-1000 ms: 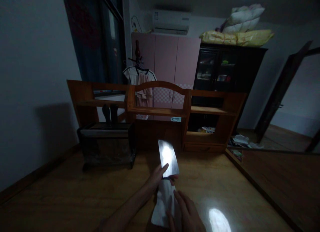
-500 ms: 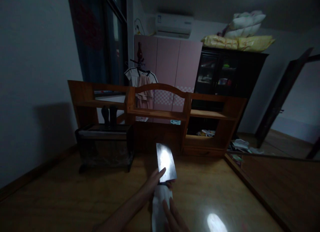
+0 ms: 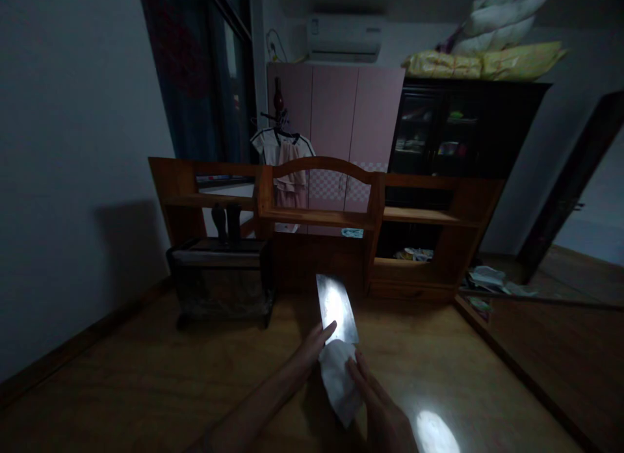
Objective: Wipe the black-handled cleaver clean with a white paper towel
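Observation:
A broad shiny cleaver blade (image 3: 336,308) points away from me above the wooden table (image 3: 146,375). My left hand (image 3: 312,349) grips it at the handle end, with a finger lying along the blade's lower edge. My right hand (image 3: 377,401) presses a white cloth (image 3: 338,378) against the base of the blade, fingers closed on the cloth. The cleaver's handle is hidden under the cloth and hands.
A dark knife block rack (image 3: 219,271) with two handles sticking up stands at the table's back left. A wooden shelf unit (image 3: 322,212) runs along the back edge. The table's right edge (image 3: 511,368) drops to the floor. A bright light spot (image 3: 433,430) lies near me.
The white cloth and my right hand have slid up from below the handle to the base of the blade. The cleaver has shifted slightly right in view.

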`<state>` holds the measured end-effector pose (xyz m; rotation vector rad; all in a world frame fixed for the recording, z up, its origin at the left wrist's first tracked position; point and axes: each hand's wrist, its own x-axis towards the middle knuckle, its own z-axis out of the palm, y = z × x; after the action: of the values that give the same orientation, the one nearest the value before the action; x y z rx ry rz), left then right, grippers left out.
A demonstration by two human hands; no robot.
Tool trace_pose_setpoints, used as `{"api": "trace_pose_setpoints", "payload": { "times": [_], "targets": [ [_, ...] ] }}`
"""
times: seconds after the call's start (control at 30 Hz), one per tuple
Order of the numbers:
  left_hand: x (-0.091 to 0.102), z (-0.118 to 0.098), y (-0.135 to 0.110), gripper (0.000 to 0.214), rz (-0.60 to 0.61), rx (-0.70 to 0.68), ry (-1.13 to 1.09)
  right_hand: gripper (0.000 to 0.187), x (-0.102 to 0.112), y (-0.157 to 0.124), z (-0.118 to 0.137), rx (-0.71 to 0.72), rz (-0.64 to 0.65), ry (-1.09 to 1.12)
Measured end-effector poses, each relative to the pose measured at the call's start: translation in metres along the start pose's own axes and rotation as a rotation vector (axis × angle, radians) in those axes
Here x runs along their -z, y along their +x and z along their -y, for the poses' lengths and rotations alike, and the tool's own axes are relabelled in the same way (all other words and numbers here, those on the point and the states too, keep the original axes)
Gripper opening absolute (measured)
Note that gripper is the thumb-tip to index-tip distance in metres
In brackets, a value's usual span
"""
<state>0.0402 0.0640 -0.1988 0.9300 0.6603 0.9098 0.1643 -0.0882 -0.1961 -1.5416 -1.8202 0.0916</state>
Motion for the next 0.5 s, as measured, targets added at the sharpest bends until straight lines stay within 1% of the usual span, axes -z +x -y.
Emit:
{"api": "trace_pose_setpoints", "payload": {
  "times": [0.13,0.2,0.27,0.33,0.4,0.5],
  "targets": [
    [-0.003,-0.004,-0.003,0.050,-0.026,0.062,-0.011,0.082,-0.004,0.026,0.027,0.019,0.198,-0.033],
    [-0.005,-0.006,-0.006,0.049,-0.019,0.081,-0.019,0.078,-0.008,0.031,0.038,0.025,0.238,-0.053],
    [-0.006,-0.006,-0.007,0.047,-0.013,0.084,-0.020,0.075,-0.011,0.032,0.043,0.049,0.238,-0.052],
    [-0.006,-0.006,-0.007,0.046,-0.015,0.077,-0.028,0.076,-0.016,0.030,0.040,0.053,0.221,-0.050],
    [-0.005,-0.007,-0.006,0.045,-0.030,0.063,-0.037,0.081,-0.022,0.027,0.031,0.045,0.204,-0.056],
    [-0.005,-0.009,-0.007,0.043,-0.055,0.056,-0.034,0.081,-0.032,0.015,0.014,0.109,0.189,-0.062]
  ]
}}
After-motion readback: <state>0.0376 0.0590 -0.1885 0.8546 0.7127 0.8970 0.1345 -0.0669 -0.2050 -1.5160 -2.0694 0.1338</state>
